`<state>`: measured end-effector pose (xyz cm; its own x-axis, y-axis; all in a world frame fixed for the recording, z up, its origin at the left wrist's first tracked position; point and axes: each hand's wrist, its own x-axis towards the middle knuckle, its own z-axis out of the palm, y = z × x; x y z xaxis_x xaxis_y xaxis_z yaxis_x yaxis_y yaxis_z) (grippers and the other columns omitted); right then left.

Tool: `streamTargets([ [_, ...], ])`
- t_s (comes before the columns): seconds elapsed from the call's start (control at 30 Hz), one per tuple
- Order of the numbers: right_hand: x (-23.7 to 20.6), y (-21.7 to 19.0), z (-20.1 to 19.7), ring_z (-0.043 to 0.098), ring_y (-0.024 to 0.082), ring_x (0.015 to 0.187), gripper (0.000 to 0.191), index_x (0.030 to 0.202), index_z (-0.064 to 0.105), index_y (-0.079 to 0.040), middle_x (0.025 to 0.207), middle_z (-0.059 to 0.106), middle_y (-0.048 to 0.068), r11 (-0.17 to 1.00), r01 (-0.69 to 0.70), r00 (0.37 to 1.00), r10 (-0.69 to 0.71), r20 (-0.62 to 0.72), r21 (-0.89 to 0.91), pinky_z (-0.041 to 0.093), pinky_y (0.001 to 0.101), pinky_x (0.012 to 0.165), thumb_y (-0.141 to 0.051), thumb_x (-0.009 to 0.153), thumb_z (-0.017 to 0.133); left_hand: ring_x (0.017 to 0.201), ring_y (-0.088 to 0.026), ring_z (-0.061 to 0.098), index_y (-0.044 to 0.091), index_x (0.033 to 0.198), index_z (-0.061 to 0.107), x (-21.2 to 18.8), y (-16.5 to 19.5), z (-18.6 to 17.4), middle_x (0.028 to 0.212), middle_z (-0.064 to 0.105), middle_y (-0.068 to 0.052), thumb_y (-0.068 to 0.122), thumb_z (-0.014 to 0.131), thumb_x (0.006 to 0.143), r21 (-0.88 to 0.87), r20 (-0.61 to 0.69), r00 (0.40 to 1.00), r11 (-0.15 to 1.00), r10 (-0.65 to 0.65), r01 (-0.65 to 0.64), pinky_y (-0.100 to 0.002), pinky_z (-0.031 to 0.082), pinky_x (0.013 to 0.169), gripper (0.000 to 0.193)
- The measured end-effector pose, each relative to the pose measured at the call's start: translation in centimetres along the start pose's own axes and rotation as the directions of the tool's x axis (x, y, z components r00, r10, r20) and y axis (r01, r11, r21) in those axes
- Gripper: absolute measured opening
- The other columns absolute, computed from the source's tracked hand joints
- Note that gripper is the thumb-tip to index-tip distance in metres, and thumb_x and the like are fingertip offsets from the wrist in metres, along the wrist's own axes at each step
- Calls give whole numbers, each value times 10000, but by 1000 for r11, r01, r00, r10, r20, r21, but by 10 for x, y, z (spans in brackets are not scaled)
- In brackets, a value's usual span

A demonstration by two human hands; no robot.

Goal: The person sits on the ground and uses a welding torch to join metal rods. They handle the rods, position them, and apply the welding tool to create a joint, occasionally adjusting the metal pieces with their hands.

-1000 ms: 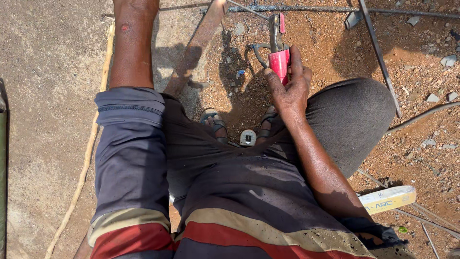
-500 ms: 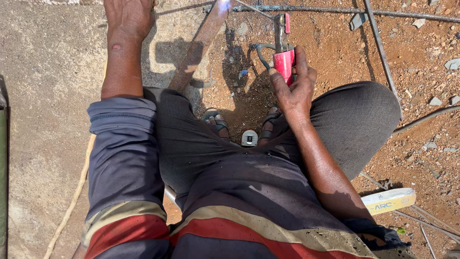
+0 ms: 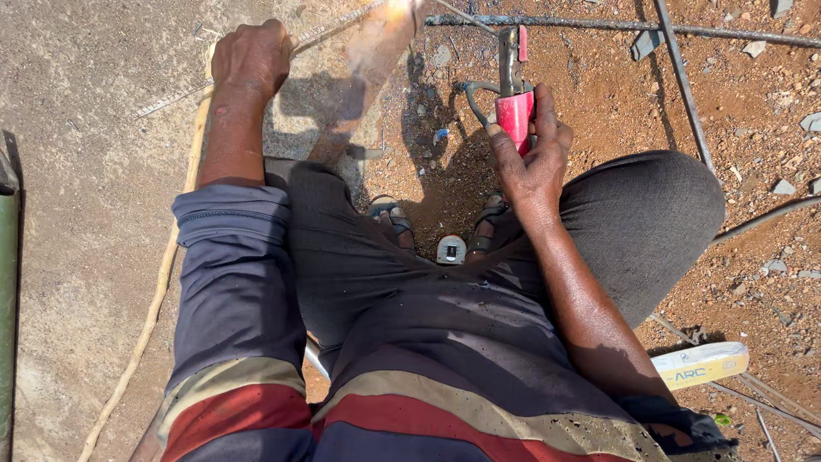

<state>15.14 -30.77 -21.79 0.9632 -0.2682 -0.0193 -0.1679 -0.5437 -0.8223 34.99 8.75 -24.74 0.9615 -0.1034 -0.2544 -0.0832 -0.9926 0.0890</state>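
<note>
While you crouch over the dirt, your right hand (image 3: pixel 532 158) is wrapped tight around the red holder (image 3: pixel 516 115), whose metal jaws poke out just beyond your fingertips. A bright glare (image 3: pixel 398 10) up and left of it washes out the electrode tip. Your left hand (image 3: pixel 251 56) is curled into a fist on the ground over a thin rod (image 3: pixel 329 26); whether it grips the rod, you can't tell.

Item: my feet (image 3: pixel 389 218), mostly hidden under my knees. Item: electrode holder (image 3: pixel 516 103), its grip covered by my right hand (image 3: pixel 534 158). Item: flat box (image 3: pixel 699 365) beside my right elbow, its near end hidden. Item: rebar (image 3: pixel 616 27) beyond the holder, cut off at the right edge.
</note>
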Motion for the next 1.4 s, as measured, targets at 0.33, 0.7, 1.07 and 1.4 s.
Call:
streamTargets([
  [0.33, 0, -8, -16, 633, 164, 1064, 774, 1661, 285, -60, 1370, 509, 147, 934, -84, 992, 112, -62, 347, 613, 297, 828, -108, 1044, 750, 953, -413, 719, 33, 1189, 673, 9, -89, 17, 992, 729, -239, 239, 630, 1077, -259, -246, 946, 955, -212, 147, -545, 546, 828, 239],
  [0.7, 3, -18, -18, 685, 160, 1143, 756, 1700, 233, -86, 1510, 551, 156, 874, -92, 994, 111, -12, 477, 661, 288, 847, -76, 1119, 717, 1105, -422, 677, -11, 1229, 710, 59, -20, 44, 1253, 673, -272, 419, 715, 994, -50, 405, 910, 992, -88, 118, -519, 509, 992, 491],
  [1.07, -14, -29, -27, 533, 215, 1313, 768, 1654, 299, -112, 1369, 410, 111, 993, 117, 993, -117, -28, 20, 552, 354, 1128, -92, 1087, 816, 1116, -439, 673, -51, 1242, 580, 2, 96, 174, 1187, 682, -293, 82, 567, 924, -331, 181, 964, 911, -196, 247, -512, 571, 974, 345],
  [1.4, -27, -33, -41, 518, 279, 1280, 832, 1651, 350, -57, 1357, 432, 158, 968, 99, 991, -116, -61, -231, 496, 425, 1140, -196, 1013, 866, 1049, -323, 594, 88, 1164, 490, -32, 175, 191, 1171, 545, -148, 124, 865, 751, 58, -301, 921, 959, -248, 277, -467, 593, 823, 559],
])
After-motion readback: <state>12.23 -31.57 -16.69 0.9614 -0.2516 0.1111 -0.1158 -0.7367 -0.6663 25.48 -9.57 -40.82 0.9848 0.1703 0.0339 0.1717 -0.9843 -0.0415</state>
